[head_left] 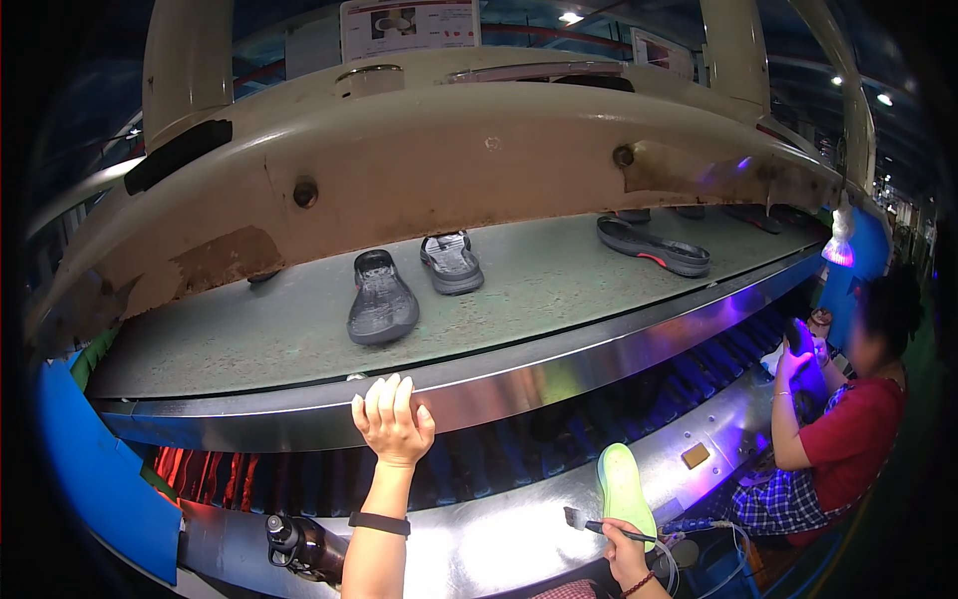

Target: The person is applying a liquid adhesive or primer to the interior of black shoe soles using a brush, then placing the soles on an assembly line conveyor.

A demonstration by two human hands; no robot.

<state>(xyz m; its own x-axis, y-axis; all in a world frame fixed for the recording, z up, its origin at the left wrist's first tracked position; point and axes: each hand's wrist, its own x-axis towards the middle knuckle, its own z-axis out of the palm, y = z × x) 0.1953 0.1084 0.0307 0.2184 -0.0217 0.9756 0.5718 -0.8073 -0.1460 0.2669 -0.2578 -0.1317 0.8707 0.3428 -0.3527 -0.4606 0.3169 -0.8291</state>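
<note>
My left hand (391, 421) is raised with its fingers resting on the shiny metal edge (519, 379) of the upper conveyor belt, holding nothing. A black band sits on that wrist. Just beyond it on the belt lie a dark grey shoe sole (380, 299) and a second grey sole (452, 263). My right hand (622, 552) is low at the bottom edge, gripping a small black brush (589, 523). A light green shoe sole (625, 491) lies right beside the brush on the lower metal ledge.
A long dark sole with a red mark (654, 248) lies farther right on the belt. A cream machine hood (419, 150) overhangs the belt. At the right sits a person in a red shirt (848, 429) holding a shoe part under purple light. A dark bottle (294, 544) lies at lower left.
</note>
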